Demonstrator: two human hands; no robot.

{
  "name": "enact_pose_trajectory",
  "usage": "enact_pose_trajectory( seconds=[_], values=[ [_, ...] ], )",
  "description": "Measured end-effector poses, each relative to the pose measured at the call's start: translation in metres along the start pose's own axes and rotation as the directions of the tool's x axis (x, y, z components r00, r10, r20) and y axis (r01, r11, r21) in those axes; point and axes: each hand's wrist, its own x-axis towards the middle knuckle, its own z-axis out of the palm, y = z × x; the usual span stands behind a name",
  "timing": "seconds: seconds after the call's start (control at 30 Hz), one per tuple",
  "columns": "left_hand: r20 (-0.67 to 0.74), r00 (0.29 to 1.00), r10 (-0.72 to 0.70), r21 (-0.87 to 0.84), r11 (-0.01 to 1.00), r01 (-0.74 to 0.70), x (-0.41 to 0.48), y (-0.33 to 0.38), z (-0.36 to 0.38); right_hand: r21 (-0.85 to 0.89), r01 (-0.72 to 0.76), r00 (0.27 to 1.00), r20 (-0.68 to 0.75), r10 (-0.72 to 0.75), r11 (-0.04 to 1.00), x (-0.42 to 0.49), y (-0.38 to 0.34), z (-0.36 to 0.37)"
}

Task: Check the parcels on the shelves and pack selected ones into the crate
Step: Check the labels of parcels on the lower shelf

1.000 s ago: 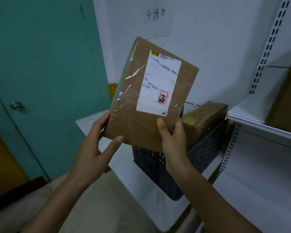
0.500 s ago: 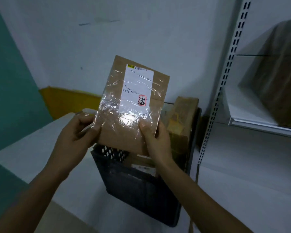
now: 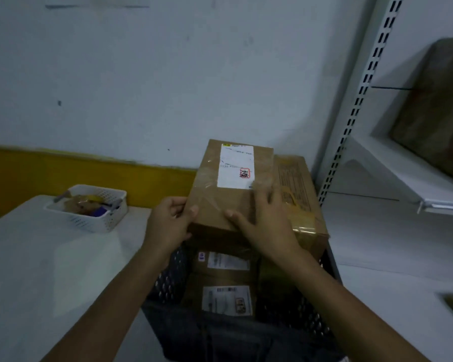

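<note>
I hold a brown cardboard parcel (image 3: 220,199) with a white label and clear tape, flat over the far end of the black perforated crate (image 3: 168,280). My left hand (image 3: 168,223) grips its near left corner. My right hand (image 3: 262,223) lies on its near right side, fingers spread over the top. Inside the crate lie two labelled parcels (image 3: 226,299), and a taller taped box (image 3: 298,194) stands at the crate's right side, touching the held parcel.
The crate sits on a white table (image 3: 50,270) against the wall. A small white basket (image 3: 89,207) of odds and ends stands at the table's far left. White metal shelving (image 3: 403,173) rises on the right, with a brown parcel (image 3: 439,105) on the upper shelf.
The parcel came down from upright in front of me to lying flat over the crate. My view tilted down and the white basket came into sight.
</note>
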Motion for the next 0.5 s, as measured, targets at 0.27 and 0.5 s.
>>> enact_pose_trajectory(
  seconds=[0.27,0.5],
  values=[
    [0.153,0.983,-0.105,0.118,0.989,0.087,0.06,-0.04,0.007,-0.483,0.01,0.973,0.207,0.103,0.876,0.028,-0.018,0.047],
    [0.527,0.837,-0.149,0.278,0.961,-0.004,0.067,-0.065,0.027,-0.583,0.044,0.932,0.315,0.176,0.811,0.043,0.018,0.104]
  ],
)
